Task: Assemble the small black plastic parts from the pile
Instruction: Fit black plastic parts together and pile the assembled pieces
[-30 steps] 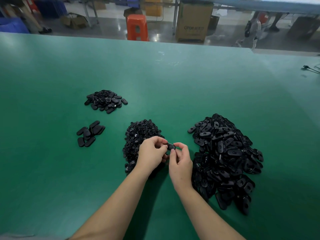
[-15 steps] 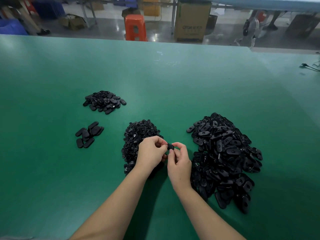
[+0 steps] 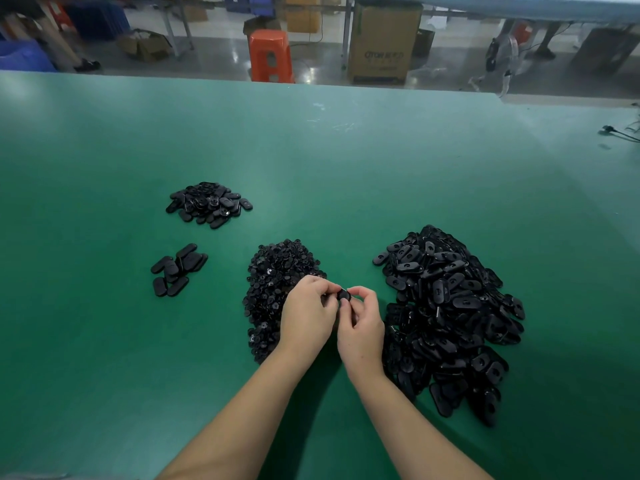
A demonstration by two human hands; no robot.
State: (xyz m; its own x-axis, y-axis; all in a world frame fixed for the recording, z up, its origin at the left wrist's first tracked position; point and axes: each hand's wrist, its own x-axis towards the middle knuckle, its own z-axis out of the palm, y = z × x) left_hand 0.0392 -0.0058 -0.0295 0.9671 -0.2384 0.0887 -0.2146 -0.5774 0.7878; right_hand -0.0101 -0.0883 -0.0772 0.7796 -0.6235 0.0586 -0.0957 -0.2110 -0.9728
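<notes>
1 small black part (image 3: 344, 295) sits pinched between your left hand (image 3: 309, 315) and right hand (image 3: 361, 329), fingertips of both curled round it, just right of the heap of small round pieces (image 3: 277, 282). It looks light, stiff and slick — grip it by its rim, since a squeeze on the faces could shoot it out. Right of that heap lies the big pile of oval shells (image 3: 446, 313); well left of it sit 2 smaller groups (image 3: 176, 270) (image 3: 209, 204). The green table (image 3: 346, 161) beyond the heap gives open room — its far edge is well off.
</notes>
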